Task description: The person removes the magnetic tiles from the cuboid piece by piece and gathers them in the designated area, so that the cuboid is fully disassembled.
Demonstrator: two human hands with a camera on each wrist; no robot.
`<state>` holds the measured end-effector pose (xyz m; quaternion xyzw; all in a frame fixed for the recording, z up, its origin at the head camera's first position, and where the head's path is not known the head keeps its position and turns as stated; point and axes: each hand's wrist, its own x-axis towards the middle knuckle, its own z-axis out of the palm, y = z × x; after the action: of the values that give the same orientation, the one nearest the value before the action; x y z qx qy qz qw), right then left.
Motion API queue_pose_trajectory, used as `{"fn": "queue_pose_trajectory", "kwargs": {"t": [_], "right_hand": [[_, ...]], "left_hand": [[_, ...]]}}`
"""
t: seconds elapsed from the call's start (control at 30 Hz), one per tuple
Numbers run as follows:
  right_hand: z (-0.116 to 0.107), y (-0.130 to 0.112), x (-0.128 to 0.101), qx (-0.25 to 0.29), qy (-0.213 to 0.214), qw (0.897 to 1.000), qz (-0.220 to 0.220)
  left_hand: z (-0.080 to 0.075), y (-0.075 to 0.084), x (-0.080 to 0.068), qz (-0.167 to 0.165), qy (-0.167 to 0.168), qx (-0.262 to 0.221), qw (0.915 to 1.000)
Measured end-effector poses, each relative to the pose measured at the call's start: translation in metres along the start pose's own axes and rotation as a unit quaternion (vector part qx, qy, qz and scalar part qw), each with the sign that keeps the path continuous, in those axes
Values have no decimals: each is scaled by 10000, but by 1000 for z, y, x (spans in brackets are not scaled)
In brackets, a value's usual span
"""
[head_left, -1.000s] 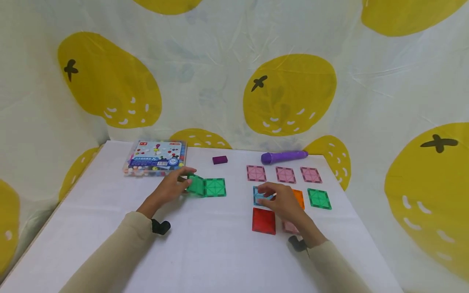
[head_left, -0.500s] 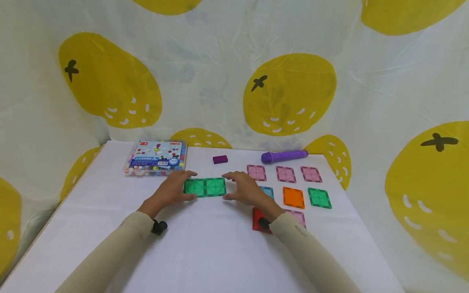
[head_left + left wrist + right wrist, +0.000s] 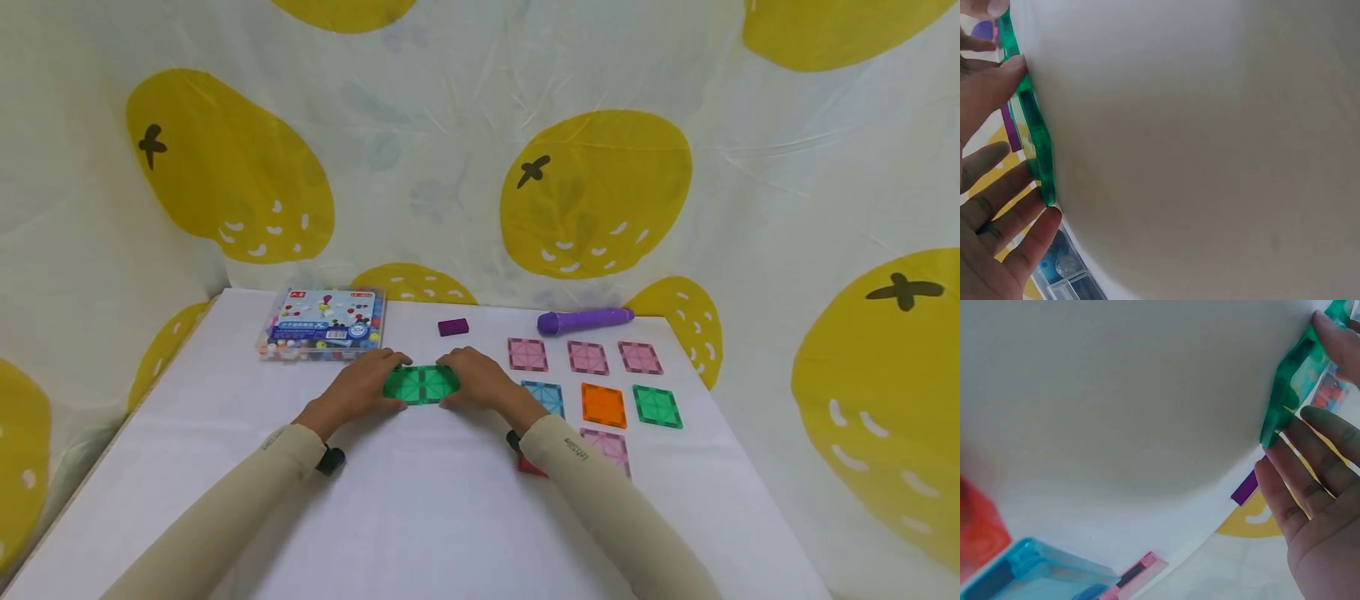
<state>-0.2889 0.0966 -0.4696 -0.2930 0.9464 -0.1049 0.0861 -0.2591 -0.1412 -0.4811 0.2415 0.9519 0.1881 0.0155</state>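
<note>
Two green square tiles (image 3: 422, 385) lie flat, joined side by side, on the white table (image 3: 450, 517). My left hand (image 3: 372, 386) holds their left end between thumb and fingers. At the other end my right hand (image 3: 468, 385) holds them the same way. The left wrist view shows the green tiles (image 3: 1035, 137) edge-on, with the thumb and fingertips of my left hand (image 3: 991, 187) at their edges. In the right wrist view the fingers of my right hand (image 3: 1316, 506) touch the edge of the green tile (image 3: 1291, 394).
To the right lie three pink tiles (image 3: 587, 357), a blue tile (image 3: 543, 396), an orange tile (image 3: 603, 405), a green tile (image 3: 656, 406) and another pink tile (image 3: 609, 446). My forearm hides most of a red tile (image 3: 528, 467). Behind are a bead box (image 3: 324, 333), a purple block (image 3: 453, 327) and a purple pen (image 3: 585, 320).
My right hand left the blue tile and moved left to the green pair. The tilted left green tile came down flat, and both hands closed in on the pair's ends.
</note>
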Motion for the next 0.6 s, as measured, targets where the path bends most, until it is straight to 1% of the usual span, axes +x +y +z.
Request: {"fn": "queue_pose_trajectory", "kwargs": {"t": [0.2, 0.33, 0.5, 0.6], "right_hand": [[1, -1, -3, -245, 106, 9996, -31], [-1, -3, -10, -441, 242, 9987, -39], [-8, 1, -30, -515, 566, 9969, 179], [-15, 7, -49, -268, 791, 9958, 376]], "left_hand": [[1, -1, 0, 194, 23, 312, 9993], [3, 1, 0, 337, 80, 534, 9980], [1, 9, -1, 486, 286, 597, 9966], [-2, 18, -4, 546, 447, 576, 9958]]}}
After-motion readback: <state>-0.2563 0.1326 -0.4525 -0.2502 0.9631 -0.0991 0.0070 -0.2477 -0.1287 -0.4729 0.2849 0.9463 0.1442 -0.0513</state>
